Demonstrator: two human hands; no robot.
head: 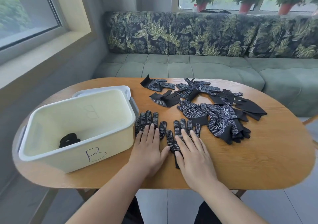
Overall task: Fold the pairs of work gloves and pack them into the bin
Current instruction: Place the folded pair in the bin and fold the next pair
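A handwritten letter "B" stood on the near wall of the white bin by the table's left edge. Gloves in the pile toward the far right bore boxed white characters, too small to read surely.

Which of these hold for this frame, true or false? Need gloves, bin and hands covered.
1. Both hands press flat on gloves laid side by side. True: the left hand lies on the left glove, the right hand on the right glove.
2. The bin is empty. False: one dark folded bundle lies in it.
3. The bin is marked with the letter A. False: it shows a handwritten B.
4. A heap of loose gloves lies on the table beyond the right hand. True.
5. The two flattened gloves are already folded. False: both lie spread, dotted side up, fingers extended.
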